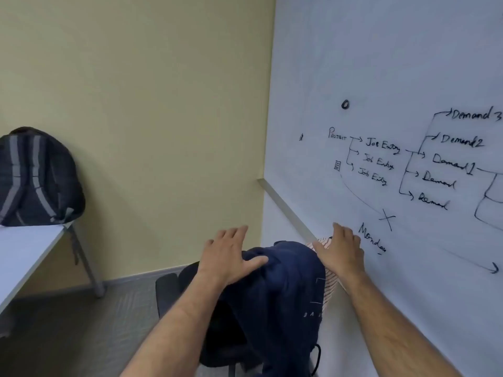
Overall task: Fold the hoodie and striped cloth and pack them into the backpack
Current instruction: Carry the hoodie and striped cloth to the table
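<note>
The navy hoodie (283, 284) is draped over the back of a black chair (170, 292), its fabric hanging down the chair's near side, with faint pale lettering on the right part of the cloth and a dark drawstring loop dangling near its lower edge. Tucked just behind the hoodie, on its right side, the striped cloth (328, 281) shows as a narrow band of pale fabric with thin reddish stripes, squeezed between the hoodie and the whiteboard (381, 63).

The left hand (231, 257) rests on the hoodie's upper left shoulder, its fingers straight and spread, the thumb lying across the navy fabric; it grasps nothing. The right hand (340, 254) lies at the hoodie's upper right, palm down over the top of the striped cloth, fingers extended and relaxed toward the whiteboard, also released.

Well to the left of the hoodie, the backpack (38, 178) stands upright on the far end of a white bench (24, 248), leaning against the yellow wall (136, 104). It is dark with grey straps facing the room.

Right of the hoodie, the whiteboard carries a black marker diagram with arrows and words such as "Job Entry", "Demand" and "Monday". Below the hoodie, grey floor (81, 336) runs under the chair and the bench's metal leg.
</note>
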Demonstrator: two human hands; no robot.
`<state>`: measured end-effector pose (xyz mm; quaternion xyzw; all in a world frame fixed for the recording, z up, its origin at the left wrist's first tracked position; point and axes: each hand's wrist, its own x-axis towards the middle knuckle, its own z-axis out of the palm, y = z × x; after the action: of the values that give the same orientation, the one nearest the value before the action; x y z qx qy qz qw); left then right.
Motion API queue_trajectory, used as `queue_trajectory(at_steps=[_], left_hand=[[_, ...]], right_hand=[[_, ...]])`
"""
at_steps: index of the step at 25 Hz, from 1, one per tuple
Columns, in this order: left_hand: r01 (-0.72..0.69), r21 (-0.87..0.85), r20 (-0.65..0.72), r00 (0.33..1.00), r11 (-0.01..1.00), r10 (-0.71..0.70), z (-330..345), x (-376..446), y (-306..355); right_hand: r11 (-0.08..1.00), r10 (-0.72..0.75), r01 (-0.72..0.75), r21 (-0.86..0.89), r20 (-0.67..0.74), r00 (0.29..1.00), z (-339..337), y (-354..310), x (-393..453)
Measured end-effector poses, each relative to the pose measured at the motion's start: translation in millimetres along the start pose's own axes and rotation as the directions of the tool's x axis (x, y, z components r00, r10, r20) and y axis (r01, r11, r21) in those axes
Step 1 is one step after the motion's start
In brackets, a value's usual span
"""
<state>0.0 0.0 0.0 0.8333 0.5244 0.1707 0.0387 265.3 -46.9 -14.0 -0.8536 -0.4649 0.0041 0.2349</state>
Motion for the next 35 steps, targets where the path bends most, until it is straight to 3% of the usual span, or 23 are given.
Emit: queue_trajectory(at_steps=[4,8,13,16,19,23,25,28,35], left_hand=[[0.048,-0.090,0.256,0.966,0.995,-0.023,11,12,13],[0.042,-0.064,0.357,0.934,0.997,-0.016,20,25,21],[0.125,-0.186,0.438,0.898,0.975,-0.032,22,35,26],[0.139,-0.267,0.341,0.939,0.954,-0.041,27,35,30],[0.088,-0.218,0.193,0.980,0.972,-0.045,28,30,36],[0.063,-0.262,-0.003,0.998,0.963,-0.066,8,30,40],[0.044,-0.281,-0.100,0.992,0.959,-0.075,-10,34,41],[0.052,-0.306,-0.217,0.968,0.951,-0.122,-45,41,37],[0.142,-0.439,-0.435,0.831,0.887,-0.348,-136,38,-10]], right_hand=[[0.983,0.163,-0.178,0.049,0.217,0.962,-1,12,10],[0.980,0.194,-0.199,-0.005,0.248,0.949,6,13,23],[0.980,0.199,-0.190,-0.057,0.272,0.942,11,0,34],[0.986,0.165,-0.153,-0.067,0.279,0.946,11,-12,33],[0.997,0.074,-0.079,0.005,0.295,0.953,6,-24,30],[0.973,-0.069,-0.021,0.228,0.381,0.922,-3,-41,30],[0.869,-0.092,-0.133,0.476,0.420,0.903,-9,-55,30],[0.627,-0.120,-0.291,0.723,0.459,0.880,-26,-90,25],[0.276,-0.355,-0.404,0.872,0.483,0.800,-68,-196,13]])
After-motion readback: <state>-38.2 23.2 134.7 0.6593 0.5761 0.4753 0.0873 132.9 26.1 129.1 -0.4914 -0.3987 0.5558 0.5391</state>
